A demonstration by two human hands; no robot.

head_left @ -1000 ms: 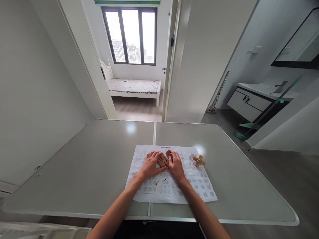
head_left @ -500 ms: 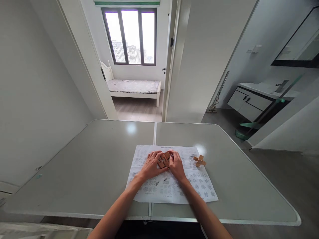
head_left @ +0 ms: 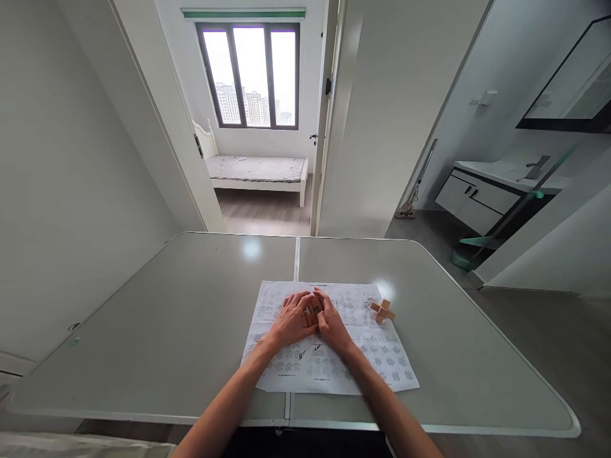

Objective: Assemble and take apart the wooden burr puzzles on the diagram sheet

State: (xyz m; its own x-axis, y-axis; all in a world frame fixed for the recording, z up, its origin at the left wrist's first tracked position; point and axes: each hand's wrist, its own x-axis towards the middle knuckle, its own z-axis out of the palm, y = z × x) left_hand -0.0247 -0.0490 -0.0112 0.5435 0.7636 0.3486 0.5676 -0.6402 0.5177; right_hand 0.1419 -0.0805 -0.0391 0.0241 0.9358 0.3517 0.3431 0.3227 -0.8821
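We've L hand (head_left: 292,321) & R hand (head_left: 333,323) gripping wooden pcs (head_left: 312,306) btwn them — over printed sheet (head_left: 317,367) on desk (head_left: 200,318); wooden cross (head_left: 382,311) at sheet's R edge.

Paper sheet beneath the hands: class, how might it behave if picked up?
The paper sheet would probably be light and floppy, as it looks thin and creased. Lifting its right edge could shift the wooden cross, which appears to overlap it.
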